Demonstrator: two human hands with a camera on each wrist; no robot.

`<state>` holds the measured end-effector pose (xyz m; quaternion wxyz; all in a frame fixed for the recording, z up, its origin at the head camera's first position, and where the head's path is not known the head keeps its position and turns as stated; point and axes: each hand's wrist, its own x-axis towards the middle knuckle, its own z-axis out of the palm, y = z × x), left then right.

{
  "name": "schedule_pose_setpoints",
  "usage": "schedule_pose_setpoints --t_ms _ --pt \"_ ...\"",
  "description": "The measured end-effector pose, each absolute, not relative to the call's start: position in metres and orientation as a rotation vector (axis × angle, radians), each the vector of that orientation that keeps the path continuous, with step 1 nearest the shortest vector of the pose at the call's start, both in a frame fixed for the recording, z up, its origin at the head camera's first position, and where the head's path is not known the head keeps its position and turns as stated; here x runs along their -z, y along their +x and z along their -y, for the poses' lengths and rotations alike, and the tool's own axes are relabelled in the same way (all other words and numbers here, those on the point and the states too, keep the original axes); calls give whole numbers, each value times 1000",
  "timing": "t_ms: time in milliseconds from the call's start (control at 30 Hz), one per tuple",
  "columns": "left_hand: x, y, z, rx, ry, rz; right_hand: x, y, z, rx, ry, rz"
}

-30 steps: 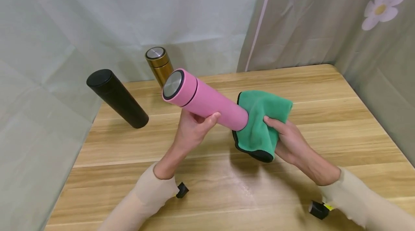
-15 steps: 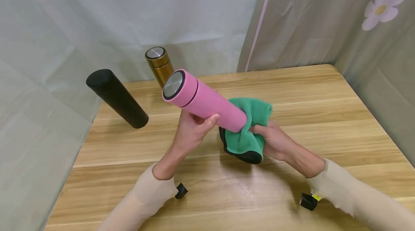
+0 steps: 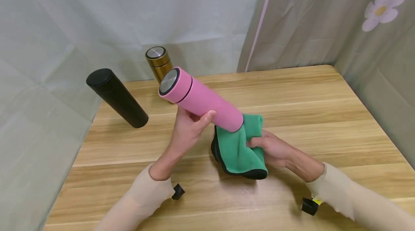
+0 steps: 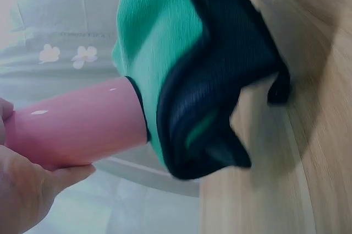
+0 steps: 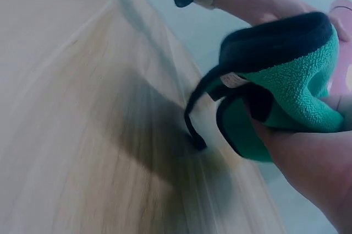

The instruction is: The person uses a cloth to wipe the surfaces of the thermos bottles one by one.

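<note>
Through my feeds, the pink bottle (image 3: 207,101) sits at the centre of the frame, tilted and clear of the table (image 3: 324,116), its steel-topped lid toward the upper left and its base against the green cloth (image 3: 235,155). The left hand (image 3: 186,128) is curled round the bottle's underside with the thumb along the near side; the right hand (image 3: 273,148) pinches a fold of the cloth just right of centre, though most of its fingers are hidden from me. What worries me most is that single-handed hold: the painted wall looks smooth, so a hard push or twist at the base could turn the bottle in the grip or slide it out, and it would then drop onto the wood. The cloth is bunched, too; its dark edge sags at the lower centre, and in the right wrist view a dark strap (image 5: 192,129) dangles free, so a loose fold could snag or leave part of the base uncovered. I'd also mind the lid end: the gold bottle (image 3: 160,63) appears right behind it, upper left of centre, and a backward swing might knock it over. The black bottle (image 3: 118,98), farther left, seems less exposed.
</note>
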<state>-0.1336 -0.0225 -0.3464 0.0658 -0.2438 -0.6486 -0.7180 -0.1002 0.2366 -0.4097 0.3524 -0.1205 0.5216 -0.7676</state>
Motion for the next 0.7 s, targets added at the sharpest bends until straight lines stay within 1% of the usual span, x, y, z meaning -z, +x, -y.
schedule_pose_setpoints --t_ms 200,400,700 --pt "350 -136 42 2101 -593 2073 411 -98 -248 1961 -241 -1334" --pt "353 -134 71 2020 -455 2249 403 -99 -263 2053 -123 -1401" --pt "356 -119 122 1811 -276 2527 396 -102 -281 2159 -29 -1397"
